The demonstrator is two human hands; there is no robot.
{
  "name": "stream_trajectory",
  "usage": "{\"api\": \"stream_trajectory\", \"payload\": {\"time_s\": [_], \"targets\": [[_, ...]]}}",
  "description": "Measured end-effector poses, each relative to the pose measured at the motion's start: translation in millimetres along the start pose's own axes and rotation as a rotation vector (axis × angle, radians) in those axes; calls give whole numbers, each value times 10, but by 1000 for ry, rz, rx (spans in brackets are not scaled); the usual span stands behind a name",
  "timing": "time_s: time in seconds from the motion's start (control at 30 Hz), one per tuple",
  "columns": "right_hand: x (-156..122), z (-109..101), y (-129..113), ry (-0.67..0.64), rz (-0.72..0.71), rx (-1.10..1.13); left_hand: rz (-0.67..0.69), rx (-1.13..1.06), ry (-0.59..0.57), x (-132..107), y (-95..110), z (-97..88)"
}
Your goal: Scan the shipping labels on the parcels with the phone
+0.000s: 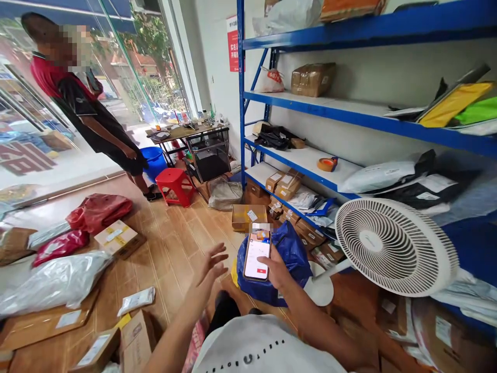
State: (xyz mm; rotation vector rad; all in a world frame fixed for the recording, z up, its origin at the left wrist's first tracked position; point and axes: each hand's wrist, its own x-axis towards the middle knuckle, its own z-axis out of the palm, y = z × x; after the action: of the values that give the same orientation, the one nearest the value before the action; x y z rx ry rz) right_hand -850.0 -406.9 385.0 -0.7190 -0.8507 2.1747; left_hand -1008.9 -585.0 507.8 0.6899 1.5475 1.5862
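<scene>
My right hand (pixel 274 267) grips a smartphone (pixel 254 261) upright in front of me, its thumb over the lit screen. The screen is mostly white with a red button low down. Left of the phone, my left hand (pixel 212 264) is raised with its fingers apart, holding nothing and not touching the phone. Behind the phone lies a crumpled blue bag (pixel 289 243) on the wooden floor. A taped cardboard box (pixel 243 217) sits just beyond it.
A white fan (pixel 396 246) stands close on my right before a blue shelf rack (pixel 361 122) of parcels. Several parcels, among them a white plastic one (pixel 58 280), cover the floor at left. A red stool (pixel 175 185) and a standing person (pixel 89 109) are farther back.
</scene>
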Motion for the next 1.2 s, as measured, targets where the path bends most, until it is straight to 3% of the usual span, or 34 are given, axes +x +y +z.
{"api": "stream_trajectory", "payload": {"time_s": [0.1, 0.17, 0.27, 0.5, 0.67, 0.83, 0.97, 1.2], "targets": [[403, 393, 142, 21, -31, -8, -189, -16, -117, 542, -251, 27], [652, 669, 258, 29, -43, -1, -255, -91, -233, 882, -349, -87], [1000, 1066, 438, 66, -65, 8, -311, -218, -399, 1342, -378, -394], [1695, 1717, 834, 193, -145, -70, -344, -149, -462, 2152, -289, -1089], [1949, 1910, 1032, 165, -171, -69, -361, -136, -479, 2446, -300, -1437], [2027, 1960, 1098, 15, -172, -97, -369, -246, -472, 2620, -274, -1675], [2080, 2011, 1096, -95, -164, -164, -379, -300, -470, 2689, -235, -1807], [2165, 2105, 1111, -84, -189, -230, -398, -328, -447, 2756, -213, -1912]]}}
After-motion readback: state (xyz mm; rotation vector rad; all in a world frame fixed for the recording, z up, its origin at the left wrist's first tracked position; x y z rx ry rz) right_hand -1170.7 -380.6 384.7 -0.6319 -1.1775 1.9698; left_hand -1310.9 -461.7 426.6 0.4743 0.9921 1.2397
